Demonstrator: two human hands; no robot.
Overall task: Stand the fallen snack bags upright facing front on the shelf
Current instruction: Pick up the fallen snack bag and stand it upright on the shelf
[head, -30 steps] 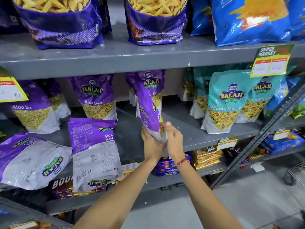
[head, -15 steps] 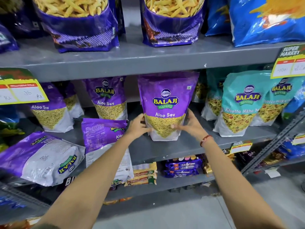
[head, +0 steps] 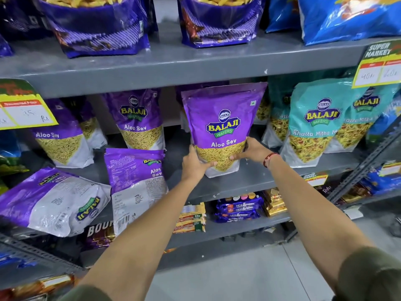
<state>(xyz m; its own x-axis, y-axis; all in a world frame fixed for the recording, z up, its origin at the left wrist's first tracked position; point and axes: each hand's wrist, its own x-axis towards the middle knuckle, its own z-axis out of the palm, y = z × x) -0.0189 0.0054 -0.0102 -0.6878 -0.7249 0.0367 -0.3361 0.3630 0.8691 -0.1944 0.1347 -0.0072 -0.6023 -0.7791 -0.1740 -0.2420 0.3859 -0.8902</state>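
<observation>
A purple Aloo Sev bag point(head: 223, 118) stands upright with its front toward me on the grey middle shelf point(head: 249, 181). My left hand point(head: 194, 164) grips its lower left corner and my right hand point(head: 249, 151) grips its lower right side. Left of it, a second purple bag point(head: 136, 183) lies on its front with the printed back up and hangs over the shelf edge. Further left a third purple bag point(head: 52, 200) lies flat on its side, back up.
Upright Aloo Sev bags point(head: 138, 120) stand behind the fallen ones. Teal Khatta Mitha bags point(head: 314, 124) stand to the right. Yellow price tags point(head: 23, 111) hang from the upper shelf edge. Biscuit packs point(head: 238, 208) fill the shelf below. A slanted metal brace point(head: 368, 164) runs at right.
The bag has turned from edge-on to front-facing and upright on the shelf. My hands have moved from its bottom to its lower sides.
</observation>
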